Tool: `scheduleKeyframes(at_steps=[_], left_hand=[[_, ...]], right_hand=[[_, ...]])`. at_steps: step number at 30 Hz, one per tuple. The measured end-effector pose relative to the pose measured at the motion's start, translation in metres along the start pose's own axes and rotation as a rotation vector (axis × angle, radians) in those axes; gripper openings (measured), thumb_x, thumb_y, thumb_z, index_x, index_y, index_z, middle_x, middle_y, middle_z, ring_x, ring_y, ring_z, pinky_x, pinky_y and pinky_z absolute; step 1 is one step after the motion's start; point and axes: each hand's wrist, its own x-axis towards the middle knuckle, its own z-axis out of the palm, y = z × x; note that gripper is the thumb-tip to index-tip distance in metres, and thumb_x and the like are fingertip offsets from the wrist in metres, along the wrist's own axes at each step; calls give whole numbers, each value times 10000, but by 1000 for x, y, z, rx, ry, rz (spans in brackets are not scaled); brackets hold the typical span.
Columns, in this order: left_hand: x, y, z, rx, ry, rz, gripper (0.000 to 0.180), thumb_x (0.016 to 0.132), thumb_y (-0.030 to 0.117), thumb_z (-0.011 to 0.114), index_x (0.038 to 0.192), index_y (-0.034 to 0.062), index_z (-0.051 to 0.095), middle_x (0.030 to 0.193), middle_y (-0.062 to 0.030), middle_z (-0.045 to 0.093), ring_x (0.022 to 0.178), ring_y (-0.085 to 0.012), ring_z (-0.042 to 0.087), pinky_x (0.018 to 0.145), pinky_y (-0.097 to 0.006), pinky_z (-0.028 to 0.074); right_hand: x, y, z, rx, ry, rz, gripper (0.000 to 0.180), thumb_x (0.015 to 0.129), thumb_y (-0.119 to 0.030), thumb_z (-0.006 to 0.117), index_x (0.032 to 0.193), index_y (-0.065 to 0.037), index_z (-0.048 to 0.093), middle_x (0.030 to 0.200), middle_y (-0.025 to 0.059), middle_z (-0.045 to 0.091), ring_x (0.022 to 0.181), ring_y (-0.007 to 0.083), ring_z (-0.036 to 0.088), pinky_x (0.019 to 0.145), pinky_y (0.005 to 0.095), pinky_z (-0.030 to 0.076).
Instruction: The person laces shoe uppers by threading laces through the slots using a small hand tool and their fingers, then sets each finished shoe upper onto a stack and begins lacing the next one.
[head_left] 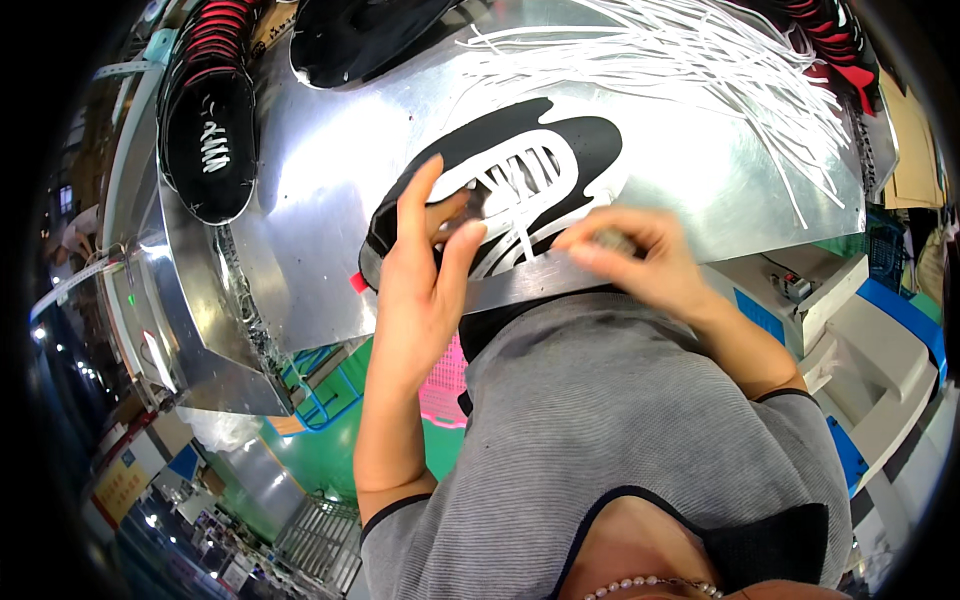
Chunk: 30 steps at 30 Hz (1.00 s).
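Shiny metal bench point(330, 180) | white laces point(690, 60) piled | left hand point(420, 270) fingers clamped on black shoe point(520, 170) | right hand point(640, 255) fingers pinched together

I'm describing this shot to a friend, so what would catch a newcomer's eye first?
The black and white shoe lies at the centre of the shiny metal table, with the left hand and right hand working its white lace. Behind it, top right, spreads a heap of loose white laces.
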Motion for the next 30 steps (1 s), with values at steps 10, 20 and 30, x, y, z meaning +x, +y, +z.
scheduleKeyframes(at_steps=[10, 20, 30], left_hand=[[-14, -9, 21, 332, 101, 236, 462, 866, 26, 675, 1300, 16, 516, 1048, -232, 659, 956, -364, 669, 790, -396, 526], [14, -19, 17, 198, 72, 259, 629, 897, 65, 601, 1442, -86, 324, 1069, -268, 671, 994, -387, 671, 879, -413, 509], [6, -15, 11, 91, 34, 274, 448, 904, 93, 652, 1303, 1, 471, 1042, -211, 695, 976, -350, 685, 843, -380, 518]], right_hand=[[23, 11, 30, -22, 151, 265, 168, 885, -145, 713, 952, 8, 712, 810, -22, 675, 734, 45, 554, 656, 222, 451], [-13, -9, 28, 273, -236, 469, 135, 904, -153, 699, 857, -40, 643, 754, -62, 539, 706, 13, 451, 639, 202, 364], [35, 12, 30, 127, 250, 102, 133, 884, -134, 705, 847, -12, 670, 690, -51, 566, 649, 25, 455, 565, 215, 375]])
